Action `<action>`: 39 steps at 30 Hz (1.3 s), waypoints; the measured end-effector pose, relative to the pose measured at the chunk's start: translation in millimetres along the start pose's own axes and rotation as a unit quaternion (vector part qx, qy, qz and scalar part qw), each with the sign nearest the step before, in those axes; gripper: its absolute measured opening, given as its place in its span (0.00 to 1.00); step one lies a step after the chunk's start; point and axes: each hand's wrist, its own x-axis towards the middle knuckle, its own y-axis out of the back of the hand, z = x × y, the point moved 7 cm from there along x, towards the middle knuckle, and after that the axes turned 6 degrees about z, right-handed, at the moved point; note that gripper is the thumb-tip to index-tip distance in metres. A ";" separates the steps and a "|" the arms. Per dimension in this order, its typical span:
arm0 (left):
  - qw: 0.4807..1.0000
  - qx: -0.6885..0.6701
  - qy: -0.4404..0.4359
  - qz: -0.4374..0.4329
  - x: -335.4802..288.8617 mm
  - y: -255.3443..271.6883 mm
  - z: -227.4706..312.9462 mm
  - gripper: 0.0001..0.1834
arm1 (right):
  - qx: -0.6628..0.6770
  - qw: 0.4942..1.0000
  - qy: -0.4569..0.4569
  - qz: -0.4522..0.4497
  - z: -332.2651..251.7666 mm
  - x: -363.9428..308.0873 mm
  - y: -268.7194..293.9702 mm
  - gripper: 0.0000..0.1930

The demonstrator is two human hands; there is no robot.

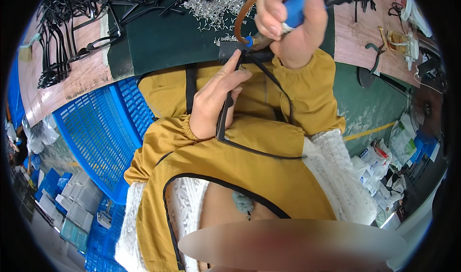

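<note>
My left hand (213, 99) is closed around a thin black eyeglass frame (261, 151), its fingertips near the bench's front edge. Long dark arms of the frame stretch down over my apron and off to the right. My right hand (297, 36) grips a hand tool with a blue body (297, 6) and a black upper end, held above and right of the left fingertips. A brown hose (242, 17) curves down beside it to a small blue fitting. Under the fingertips, a dark block (231, 50) sits at the bench edge; the exact contact point is hidden.
Small silver metal pieces (211, 10) are heaped on the dark green mat (158, 43). Black eyeglass temples (57, 46) lie piled at left. A blue plastic basket (96, 132) stands below the bench at left. At right are pliers (372, 55) and plastic bags (372, 168).
</note>
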 end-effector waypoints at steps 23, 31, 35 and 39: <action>0.767 0.397 0.301 0.404 -28.2 263.2 4.8 0.22 | -0.027 0.995 0.056 0.080 -94.9 -16.2 80.3 0.19; 0.871 0.307 -0.088 0.373 72.6 246.8 -54.9 0.21 | -0.237 0.944 0.126 0.191 -114.6 -28.5 125.9 0.33; 0.874 0.468 0.053 0.116 99.9 235.0 -73.1 0.28 | -0.631 0.741 0.201 0.105 -152.2 -9.3 132.8 0.19; 0.834 0.534 0.137 0.030 115.8 239.4 -74.0 0.24 | -0.697 0.698 0.166 0.015 -115.0 35.0 141.1 0.16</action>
